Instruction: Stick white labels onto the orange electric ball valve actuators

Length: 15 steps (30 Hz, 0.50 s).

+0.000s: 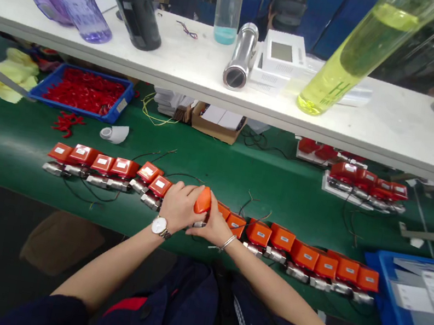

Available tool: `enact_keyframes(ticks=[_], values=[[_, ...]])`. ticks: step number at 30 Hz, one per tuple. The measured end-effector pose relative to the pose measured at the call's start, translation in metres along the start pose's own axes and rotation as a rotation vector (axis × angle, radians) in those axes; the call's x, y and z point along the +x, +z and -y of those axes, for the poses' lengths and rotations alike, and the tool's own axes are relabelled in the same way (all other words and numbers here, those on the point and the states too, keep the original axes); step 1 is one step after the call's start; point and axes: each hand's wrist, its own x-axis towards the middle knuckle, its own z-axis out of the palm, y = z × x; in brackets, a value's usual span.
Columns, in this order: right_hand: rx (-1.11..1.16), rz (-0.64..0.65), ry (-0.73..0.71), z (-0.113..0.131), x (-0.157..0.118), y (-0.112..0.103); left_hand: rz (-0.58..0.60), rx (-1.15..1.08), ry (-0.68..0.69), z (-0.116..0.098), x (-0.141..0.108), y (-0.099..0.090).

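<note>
Both hands meet at the middle of the green bench, around one orange-red boxed unit with a metal part below it. My left hand, with a watch on the wrist, wraps its left side. My right hand, with a bracelet, grips the right side. To the left stands a row of similar units with white labels. More units run off to the right, their metal valve bodies facing me. Thin dark wires trail from several units. My fingers hide much of the held unit's lower part.
A white shelf crosses above the bench, bearing bottles and a thermostat-like box. A blue tray of red parts lies at the left. At the right are a blue bin and more units. Beyond the shelf, people are partly visible.
</note>
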Motion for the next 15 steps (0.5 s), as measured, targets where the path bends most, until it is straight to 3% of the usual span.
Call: enact_keyframes(ticks=[4,6,8,12,15], values=[[0.524,-0.009,0.013,0.029,-0.005,-0.005,-0.146,-0.258,-0.032,-0.018,0.001,-0.037],[0.703,0.064,0.044,0.040,-0.011,-0.016,-0.261,-0.580,-0.099,-0.016,-0.003,-0.045],[0.776,0.096,0.051,0.050,-0.020,-0.028,-0.306,-1.026,-0.254,-0.016,-0.009,-0.041],[0.762,0.055,-0.006,0.069,-0.039,-0.044,-0.043,-1.900,-0.526,-0.041,-0.023,-0.019],[0.732,0.024,-0.044,0.081,-0.051,-0.050,-0.025,-2.169,-0.522,-0.069,-0.028,-0.011]])
